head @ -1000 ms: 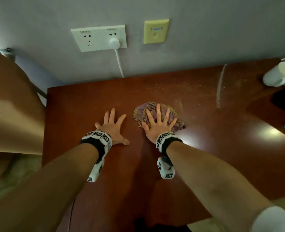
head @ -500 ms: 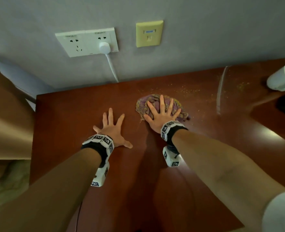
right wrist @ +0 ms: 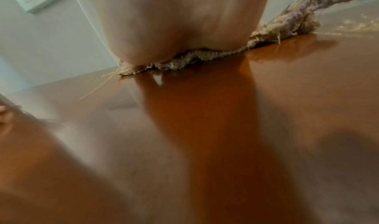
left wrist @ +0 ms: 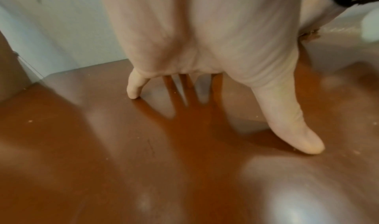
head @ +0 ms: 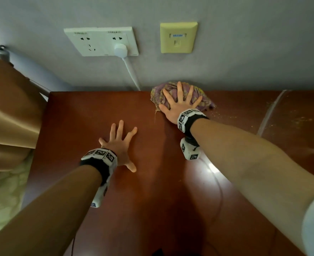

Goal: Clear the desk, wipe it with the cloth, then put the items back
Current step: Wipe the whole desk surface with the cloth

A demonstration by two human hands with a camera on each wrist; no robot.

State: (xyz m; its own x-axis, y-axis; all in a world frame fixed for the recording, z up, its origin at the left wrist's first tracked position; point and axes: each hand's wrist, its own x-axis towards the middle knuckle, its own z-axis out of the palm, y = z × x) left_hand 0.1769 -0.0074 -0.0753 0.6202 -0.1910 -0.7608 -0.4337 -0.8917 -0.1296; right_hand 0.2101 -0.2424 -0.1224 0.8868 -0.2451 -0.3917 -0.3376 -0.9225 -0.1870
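Note:
A crumpled purple and yellow cloth (head: pixel 204 99) lies at the far edge of the reddish-brown desk (head: pixel 152 200), close against the wall. My right hand (head: pixel 178 103) presses flat on the cloth with its fingers spread straight. In the right wrist view the palm (right wrist: pixel 180 24) bears down on the cloth (right wrist: pixel 297 24), whose frayed edge shows under it. My left hand (head: pixel 120 143) lies flat on the bare desk nearer me, fingers splayed. In the left wrist view that hand (left wrist: pixel 205 41) has its thumb and little finger touching the wood and holds nothing.
Pale crumbs and dust (head: pixel 291 121) are scattered on the desk to the right of the cloth. A white cable (head: pixel 132 74) runs from the wall socket (head: pixel 100 41) down behind the desk's far edge. A tan curtain (head: pixel 8 117) hangs at the left.
My right hand has slid the cloth away from me, from mid-desk to the far edge by the wall. The left hand stays flat on the desk.

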